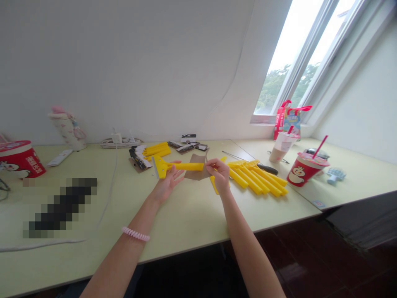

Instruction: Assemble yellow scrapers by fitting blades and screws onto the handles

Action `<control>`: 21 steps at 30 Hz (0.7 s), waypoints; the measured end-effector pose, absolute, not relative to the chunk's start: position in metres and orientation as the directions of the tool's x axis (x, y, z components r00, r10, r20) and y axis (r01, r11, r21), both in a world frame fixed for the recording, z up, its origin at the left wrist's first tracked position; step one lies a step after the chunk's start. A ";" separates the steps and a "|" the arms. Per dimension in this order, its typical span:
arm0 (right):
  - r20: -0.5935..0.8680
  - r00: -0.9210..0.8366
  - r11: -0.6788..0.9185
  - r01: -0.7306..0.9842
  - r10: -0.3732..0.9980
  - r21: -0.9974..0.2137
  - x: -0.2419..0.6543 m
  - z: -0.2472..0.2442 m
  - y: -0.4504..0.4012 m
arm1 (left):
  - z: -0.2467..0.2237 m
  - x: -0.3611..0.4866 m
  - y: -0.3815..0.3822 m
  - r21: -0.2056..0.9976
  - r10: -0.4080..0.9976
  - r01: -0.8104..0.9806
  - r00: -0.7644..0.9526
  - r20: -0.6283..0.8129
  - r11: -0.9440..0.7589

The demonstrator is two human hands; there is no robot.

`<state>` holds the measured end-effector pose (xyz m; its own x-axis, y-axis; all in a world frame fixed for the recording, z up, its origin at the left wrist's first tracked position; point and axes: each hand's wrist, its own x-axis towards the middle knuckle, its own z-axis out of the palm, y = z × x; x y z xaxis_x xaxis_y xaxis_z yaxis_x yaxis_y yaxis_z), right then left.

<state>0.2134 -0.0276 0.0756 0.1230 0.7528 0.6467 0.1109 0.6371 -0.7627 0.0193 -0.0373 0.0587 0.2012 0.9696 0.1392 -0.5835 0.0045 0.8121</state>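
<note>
Two hands work over the bench (186, 219). My left hand (167, 186) is open with the fingers spread, just below a yellow plastic scraper (186, 166), and my right hand (221, 176) is closed on the end of its handle, so the scraper lies level between them with its wider head toward my left. A brown cardboard sheet (197, 167) lies under the scraper, between my hands. Just past my right hand is a yellow piece (214, 184), partly hidden by that hand, and further right a fanned pile of yellow handles (256, 180). Beyond the pile stand a red cup with a straw (305, 167) and a plastic cup of milky drink (281, 147), with a thin metal rod (235, 156) lying nearer my right hand. Ahead of my left hand are stacked yellow parts (156, 151) beside black-and-white printed cards (139, 159), with a power strip (119, 143) behind them. Well left of my hands are a pixelated, unreadable object (58, 205), a red tub (20, 159) and a patterned bottle (70, 130). A pink coil band (135, 234) circles my left wrist.
</note>
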 end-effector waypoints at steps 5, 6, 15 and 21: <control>0.628 0.094 0.626 0.053 0.773 -0.778 0.218 0.077 -0.027 | 0.057 0.016 -0.034 0.815 0.964 -0.579 0.227 0.137 0.020; 0.619 0.115 0.621 0.024 0.777 -0.784 0.219 0.077 -0.026 | 0.057 0.016 -0.033 0.819 0.966 -0.574 0.219 0.135 0.016; 0.595 0.008 0.595 -0.061 0.803 -0.802 0.205 0.076 -0.029 | 0.054 0.028 -0.040 0.836 0.963 -0.536 0.145 0.227 -0.117; 0.573 -0.205 0.571 -0.079 0.793 -0.818 0.192 0.078 -0.037 | 0.050 0.034 -0.039 0.849 0.974 -0.493 0.013 0.228 -0.192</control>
